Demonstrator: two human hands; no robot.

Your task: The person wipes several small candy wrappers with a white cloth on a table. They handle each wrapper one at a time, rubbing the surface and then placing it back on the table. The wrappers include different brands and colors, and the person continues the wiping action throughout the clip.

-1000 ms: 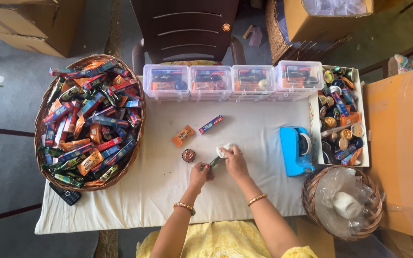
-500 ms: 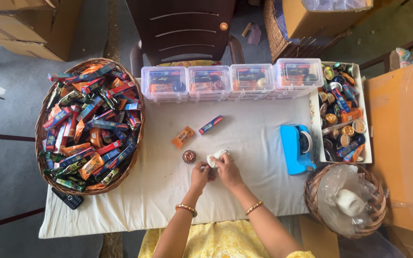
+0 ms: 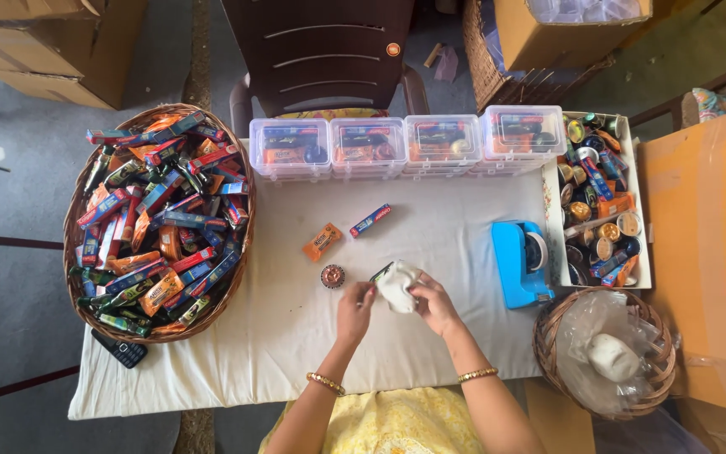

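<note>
— Hands first: what do we hold?

— Our left hand (image 3: 355, 304) and right hand (image 3: 432, 303) both pinch a small white pouch (image 3: 397, 286). It sits between them, just above the white table cloth (image 3: 430, 336).

— What lies close by?

— We see one round brown piece (image 3: 333, 275) just left of the pouch, one orange packet (image 3: 322, 241) and one blue bar (image 3: 370, 220) farther up.

— And the boxes?

— We count four clear boxes (image 3: 289, 148) in a row, two baskets (image 3: 77, 244) and one blue tape holder (image 3: 518, 262).
</note>
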